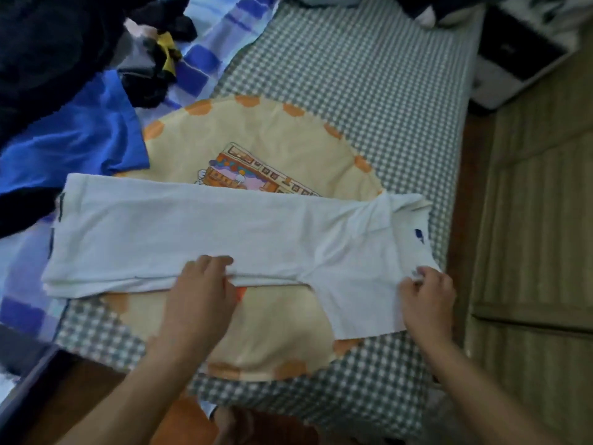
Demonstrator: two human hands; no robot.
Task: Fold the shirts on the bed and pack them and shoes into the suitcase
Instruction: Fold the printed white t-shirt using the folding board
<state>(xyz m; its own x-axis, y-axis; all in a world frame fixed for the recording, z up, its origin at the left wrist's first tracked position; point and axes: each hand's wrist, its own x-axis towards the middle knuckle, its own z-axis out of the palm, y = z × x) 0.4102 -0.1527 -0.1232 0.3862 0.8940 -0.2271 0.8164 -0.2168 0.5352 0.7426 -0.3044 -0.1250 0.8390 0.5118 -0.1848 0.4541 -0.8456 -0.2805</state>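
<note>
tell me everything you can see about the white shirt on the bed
The white shirt is soft, plain-looking fabric, folded into a long band lying flat across the round yellow cushion on the checked bed. One short sleeve sticks out toward the person at the right end, near a small blue mark. The left hand holds its near folded edge; the right hand pinches the cloth by the sleeve end.

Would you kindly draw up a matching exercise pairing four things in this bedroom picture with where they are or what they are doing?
Things:
1. left hand
2. right hand
3. blue shirt
4. white shirt

States or places:
A. lies crumpled at the far left of the bed
B. pinches the white shirt's right end
C. lies spread across the round yellow cushion
D. holds the near folded edge at the middle

Pairs: 1-D, 2-B, 3-A, 4-C
</note>
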